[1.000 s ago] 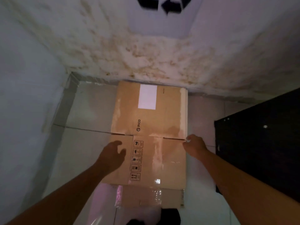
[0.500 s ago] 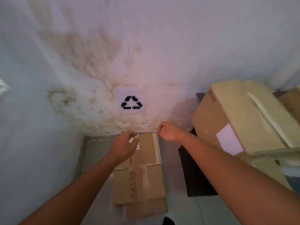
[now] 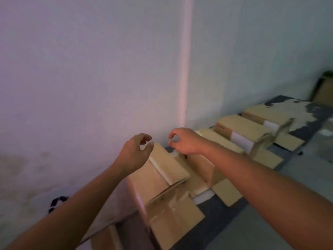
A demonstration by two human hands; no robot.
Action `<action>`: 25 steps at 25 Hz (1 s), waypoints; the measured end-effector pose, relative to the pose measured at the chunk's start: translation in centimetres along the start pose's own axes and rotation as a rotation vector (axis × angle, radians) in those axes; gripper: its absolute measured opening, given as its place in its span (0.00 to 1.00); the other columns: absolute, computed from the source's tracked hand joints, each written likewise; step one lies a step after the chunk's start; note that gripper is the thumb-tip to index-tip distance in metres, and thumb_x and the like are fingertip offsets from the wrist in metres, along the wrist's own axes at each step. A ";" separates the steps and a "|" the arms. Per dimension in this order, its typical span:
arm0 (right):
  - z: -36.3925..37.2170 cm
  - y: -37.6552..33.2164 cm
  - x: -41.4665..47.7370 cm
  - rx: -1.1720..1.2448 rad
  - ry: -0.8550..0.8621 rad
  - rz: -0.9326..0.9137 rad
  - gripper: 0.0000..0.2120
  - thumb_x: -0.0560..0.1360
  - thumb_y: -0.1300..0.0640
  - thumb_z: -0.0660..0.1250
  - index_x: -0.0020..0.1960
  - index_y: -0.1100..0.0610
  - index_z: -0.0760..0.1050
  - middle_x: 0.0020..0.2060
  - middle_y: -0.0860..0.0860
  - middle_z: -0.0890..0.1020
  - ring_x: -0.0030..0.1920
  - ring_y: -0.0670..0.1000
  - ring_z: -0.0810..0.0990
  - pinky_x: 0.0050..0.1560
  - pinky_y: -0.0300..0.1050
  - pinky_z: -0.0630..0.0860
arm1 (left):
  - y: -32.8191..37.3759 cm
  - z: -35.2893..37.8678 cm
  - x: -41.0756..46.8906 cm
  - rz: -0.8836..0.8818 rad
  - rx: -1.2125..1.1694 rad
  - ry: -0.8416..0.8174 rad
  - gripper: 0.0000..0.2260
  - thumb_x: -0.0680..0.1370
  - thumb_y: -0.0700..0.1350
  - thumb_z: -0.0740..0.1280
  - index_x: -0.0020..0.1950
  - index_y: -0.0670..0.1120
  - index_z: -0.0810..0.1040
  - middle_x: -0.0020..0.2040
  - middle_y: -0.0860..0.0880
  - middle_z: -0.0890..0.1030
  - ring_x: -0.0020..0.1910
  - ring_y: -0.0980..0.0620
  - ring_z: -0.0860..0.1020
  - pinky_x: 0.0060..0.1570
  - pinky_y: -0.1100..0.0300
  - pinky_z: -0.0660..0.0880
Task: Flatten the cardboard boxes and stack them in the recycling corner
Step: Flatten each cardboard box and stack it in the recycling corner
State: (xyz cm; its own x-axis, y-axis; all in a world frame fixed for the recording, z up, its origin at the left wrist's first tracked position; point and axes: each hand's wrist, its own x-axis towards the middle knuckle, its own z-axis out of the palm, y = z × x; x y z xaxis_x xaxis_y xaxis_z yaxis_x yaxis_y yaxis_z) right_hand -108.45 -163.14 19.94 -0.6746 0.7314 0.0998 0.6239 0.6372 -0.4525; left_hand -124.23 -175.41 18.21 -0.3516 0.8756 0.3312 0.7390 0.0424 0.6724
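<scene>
A row of upright brown cardboard boxes runs along the wall on a dark mat. The nearest box [image 3: 162, 181] has its front flap hanging open. Behind it stand a second box [image 3: 214, 141], a third box [image 3: 243, 127] with a white label, and a fourth box [image 3: 266, 114]. My left hand [image 3: 134, 154] hovers just above the nearest box's far top edge, fingers curled and apart, holding nothing. My right hand [image 3: 182, 141] hangs over the gap between the nearest and second box, thumb and fingers loosely curled, empty. A corner of flattened cardboard [image 3: 106, 239] shows at the bottom.
A white wall [image 3: 90, 78] rises on the left with a corner edge near the middle. A black recycling sign [image 3: 57, 202] peeks out beside my left forearm. The dark mat [image 3: 223, 224] lies under the boxes. Another box [image 3: 324, 89] sits far right. Grey floor lies at right.
My view has swung up and right from the flattened box in the corner to the row of upright boxes. Both hands left the flat cardboard and now hover over the nearest box.
</scene>
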 end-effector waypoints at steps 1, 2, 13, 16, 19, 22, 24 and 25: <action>-2.1 3.2 -1.2 -0.032 0.010 0.016 0.16 0.77 0.49 0.65 0.62 0.53 0.74 0.60 0.53 0.79 0.58 0.54 0.77 0.52 0.41 0.70 | 2.5 2.6 1.2 0.026 -0.013 -0.014 0.14 0.79 0.49 0.63 0.64 0.47 0.75 0.60 0.50 0.78 0.59 0.53 0.75 0.58 0.63 0.68; -4.4 6.5 -2.3 -0.071 0.018 0.031 0.17 0.77 0.49 0.64 0.63 0.53 0.74 0.61 0.53 0.78 0.59 0.54 0.76 0.52 0.42 0.69 | 5.1 5.4 2.4 0.047 -0.039 -0.027 0.14 0.79 0.49 0.63 0.64 0.47 0.75 0.60 0.50 0.78 0.59 0.53 0.75 0.58 0.62 0.69; -17.0 36.8 -7.5 0.004 0.083 0.330 0.17 0.77 0.47 0.65 0.63 0.52 0.73 0.61 0.52 0.77 0.56 0.52 0.78 0.56 0.49 0.76 | 21.2 33.6 13.4 0.122 -0.272 -0.298 0.12 0.79 0.49 0.64 0.62 0.49 0.74 0.59 0.53 0.78 0.58 0.55 0.76 0.58 0.60 0.73; -18.9 44.3 -5.1 0.037 0.109 0.389 0.16 0.77 0.48 0.65 0.63 0.52 0.73 0.60 0.50 0.78 0.54 0.50 0.78 0.51 0.43 0.74 | 22.9 40.7 18.7 0.109 -0.340 -0.351 0.13 0.79 0.49 0.65 0.62 0.49 0.74 0.59 0.53 0.77 0.58 0.56 0.75 0.55 0.63 0.70; -20.1 50.9 -3.5 0.138 0.188 0.494 0.15 0.77 0.50 0.65 0.62 0.53 0.75 0.59 0.49 0.78 0.55 0.50 0.78 0.50 0.42 0.73 | 25.3 47.6 23.5 0.078 -0.378 -0.412 0.13 0.79 0.48 0.65 0.62 0.48 0.74 0.58 0.54 0.77 0.58 0.55 0.75 0.54 0.64 0.70; -20.6 57.4 -3.2 0.211 0.207 0.572 0.14 0.77 0.51 0.65 0.61 0.53 0.75 0.59 0.50 0.79 0.56 0.50 0.77 0.51 0.42 0.71 | 28.3 54.2 26.9 0.059 -0.372 -0.493 0.12 0.78 0.48 0.66 0.60 0.48 0.74 0.55 0.54 0.77 0.53 0.57 0.76 0.46 0.69 0.69; -21.5 62.3 -2.9 0.253 0.218 0.601 0.14 0.78 0.52 0.64 0.61 0.54 0.74 0.60 0.50 0.78 0.55 0.47 0.74 0.51 0.39 0.67 | 30.6 58.7 29.0 0.044 -0.366 -0.556 0.09 0.79 0.48 0.65 0.58 0.49 0.73 0.52 0.54 0.78 0.51 0.58 0.76 0.43 0.71 0.70; -21.8 65.1 -2.7 0.256 0.227 0.608 0.13 0.78 0.52 0.64 0.62 0.55 0.74 0.60 0.51 0.77 0.54 0.46 0.73 0.51 0.38 0.67 | 31.4 61.2 30.0 0.032 -0.360 -0.577 0.08 0.79 0.48 0.64 0.57 0.49 0.73 0.52 0.53 0.78 0.51 0.57 0.76 0.44 0.69 0.71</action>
State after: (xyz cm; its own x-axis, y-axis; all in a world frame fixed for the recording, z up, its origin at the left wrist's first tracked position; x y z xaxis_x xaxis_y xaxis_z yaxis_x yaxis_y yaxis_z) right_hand -57.42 -118.36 9.54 -0.1183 0.9907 -0.0678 0.7337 0.0412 -0.6783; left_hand -76.39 -118.37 8.72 0.1040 0.9944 0.0161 0.4714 -0.0636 0.8796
